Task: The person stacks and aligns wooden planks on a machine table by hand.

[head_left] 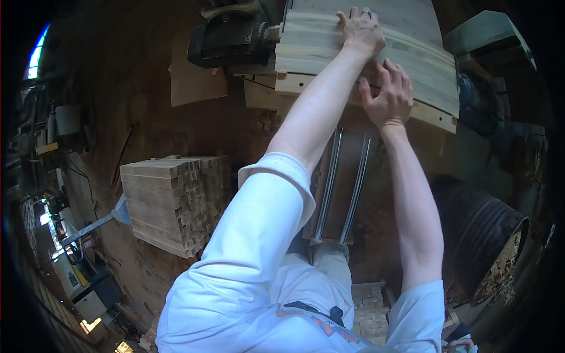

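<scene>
My left hand [362, 34] reaches far forward and rests on pale wooden strips [318, 40] laid side by side across a machine bed. Its fingers are spread, and a ring shows on one of them. Nearer to me, my right hand [389, 97] is at the front edge of the strips, palm down, fingers stretched and apart, over the wooden front rail [432, 115]. Neither hand grips anything. Behind the strips lies a smooth greyish panel [406, 16].
A dark motor [229, 44] juts out left of the bed, a blue one [479, 103] right. Two metal rails [356, 188] run toward me below. Stacked wooden blocks [159, 203] stand left; a barrel [479, 217] holding wood scraps lies right.
</scene>
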The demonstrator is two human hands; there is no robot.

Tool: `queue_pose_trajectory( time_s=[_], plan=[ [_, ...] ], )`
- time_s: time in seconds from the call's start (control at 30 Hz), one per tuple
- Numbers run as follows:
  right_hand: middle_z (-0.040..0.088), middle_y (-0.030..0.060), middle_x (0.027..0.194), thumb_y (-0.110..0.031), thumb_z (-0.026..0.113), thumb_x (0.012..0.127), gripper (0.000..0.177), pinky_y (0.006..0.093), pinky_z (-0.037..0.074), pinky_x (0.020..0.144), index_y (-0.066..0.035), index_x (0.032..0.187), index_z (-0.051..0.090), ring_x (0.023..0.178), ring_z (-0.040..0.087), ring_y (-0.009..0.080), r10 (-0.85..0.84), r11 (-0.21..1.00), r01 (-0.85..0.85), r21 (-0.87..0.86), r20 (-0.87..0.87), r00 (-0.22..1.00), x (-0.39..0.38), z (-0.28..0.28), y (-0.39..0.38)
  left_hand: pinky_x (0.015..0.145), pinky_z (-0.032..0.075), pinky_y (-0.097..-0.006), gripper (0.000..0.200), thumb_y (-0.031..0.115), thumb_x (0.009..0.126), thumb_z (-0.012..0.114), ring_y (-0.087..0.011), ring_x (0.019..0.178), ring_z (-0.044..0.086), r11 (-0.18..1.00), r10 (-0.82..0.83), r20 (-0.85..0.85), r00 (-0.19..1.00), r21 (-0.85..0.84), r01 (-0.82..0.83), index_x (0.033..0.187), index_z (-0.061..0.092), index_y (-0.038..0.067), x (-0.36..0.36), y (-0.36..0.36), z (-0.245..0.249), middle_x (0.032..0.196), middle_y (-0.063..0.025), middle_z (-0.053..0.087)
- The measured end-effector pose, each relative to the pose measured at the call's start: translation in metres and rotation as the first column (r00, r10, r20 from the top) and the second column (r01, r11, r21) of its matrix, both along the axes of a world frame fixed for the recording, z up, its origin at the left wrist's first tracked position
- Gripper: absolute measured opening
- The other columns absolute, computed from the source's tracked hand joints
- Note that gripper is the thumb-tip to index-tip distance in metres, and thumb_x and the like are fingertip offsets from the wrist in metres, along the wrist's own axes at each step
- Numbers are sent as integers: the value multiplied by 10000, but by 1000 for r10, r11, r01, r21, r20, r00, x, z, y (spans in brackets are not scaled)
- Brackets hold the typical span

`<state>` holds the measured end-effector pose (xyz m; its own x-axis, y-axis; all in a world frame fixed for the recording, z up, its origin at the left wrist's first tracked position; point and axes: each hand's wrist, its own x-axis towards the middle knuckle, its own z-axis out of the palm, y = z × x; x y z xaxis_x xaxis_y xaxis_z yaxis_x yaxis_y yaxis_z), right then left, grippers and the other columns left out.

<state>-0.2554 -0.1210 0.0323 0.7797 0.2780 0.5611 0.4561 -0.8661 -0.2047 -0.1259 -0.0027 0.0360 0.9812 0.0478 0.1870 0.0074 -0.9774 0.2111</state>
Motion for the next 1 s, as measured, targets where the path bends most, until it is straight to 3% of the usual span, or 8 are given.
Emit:
queue_pose_trajectory(
  time_s=[0.13, 0.3, 0.47, 0.57, 0.67, 0.73, 0.83, 1.0],
  plan=[
    [596, 72, 1252, -430, 659, 795, 450, 455, 388, 1052, -134, 1134, 665, 1223, 514, 299, -7, 1000, 8, -16, 36, 999, 28, -6, 4, 1028, 316, -633, 392, 262, 877, 500, -315, 1248, 490, 997, 42, 145, 988, -67, -32, 1202, 602, 70, 27, 5, -6, 1300, -125, 565],
    [597, 63, 1266, -475, 639, 808, 472, 445, 379, 1065, -134, 1133, 661, 1235, 510, 283, -41, 998, 43, -38, 44, 998, 63, -8, 11, 1023, 303, -658, 395, 243, 851, 507, -295, 1264, 490, 998, 43, 85, 995, -44, -39, 1201, 614, 96, 53, 9, 5, 1309, -94, 566],
    [376, 78, 1462, -590, 528, 873, 665, 466, 159, 1170, -154, 1370, 453, 1413, 257, 270, -80, 986, 43, -164, -225, 971, 103, -8, 18, 1029, 298, -658, 403, 251, 862, 511, -283, 1271, 483, 998, 59, 126, 990, -3, -59, 1225, 597, 100, 91, 16, 1, 1311, -82, 566],
    [390, 83, 1445, -572, 531, 878, 666, 467, 164, 1169, -137, 1373, 440, 1401, 276, 278, -40, 987, 15, -159, -156, 987, 113, -15, 16, 1023, 306, -659, 406, 266, 876, 512, -274, 1282, 473, 994, 91, 59, 994, -73, -87, 1242, 584, 106, 107, 17, 7, 1311, -80, 565],
    [365, 84, 1457, -562, 535, 883, 681, 469, 148, 1174, -126, 1392, 413, 1408, 251, 286, -40, 988, 3, -156, -230, 972, 95, -7, 16, 1007, 315, -667, 396, 291, 890, 507, -276, 1280, 471, 993, 112, 101, 989, -43, -108, 1231, 586, 105, 92, 10, -1, 1310, -84, 560],
    [348, 95, 1453, -550, 542, 886, 688, 479, 129, 1177, -107, 1395, 405, 1415, 224, 299, -27, 989, -12, -145, -266, 964, 75, -2, 12, 1018, 366, -575, 356, 278, 902, 496, -307, 1228, 507, 993, 114, 149, 982, -62, -105, 1191, 604, 100, 71, 7, 2, 1243, -110, 589],
    [339, 106, 1450, -539, 552, 884, 695, 496, 127, 1175, -91, 1394, 402, 1412, 222, 313, 10, 994, -39, -106, -263, 965, 31, 2, 3, 1022, 294, -672, 448, 348, 940, 456, -324, 1303, 420, 995, 95, 104, 990, -36, -92, 1289, 537, 79, 33, 0, -5, 1344, -110, 520],
    [328, 130, 1471, -506, 596, 863, 715, 530, 102, 1179, -76, 1401, 404, 1428, 199, 338, 52, 999, -54, 1, -317, 947, -69, 6, -16, 970, 350, -625, 340, 325, 916, 538, -292, 1202, 466, 998, 58, 94, 994, -10, -57, 1175, 560, 105, -71, -14, 4, 1233, -94, 545]
  ],
)
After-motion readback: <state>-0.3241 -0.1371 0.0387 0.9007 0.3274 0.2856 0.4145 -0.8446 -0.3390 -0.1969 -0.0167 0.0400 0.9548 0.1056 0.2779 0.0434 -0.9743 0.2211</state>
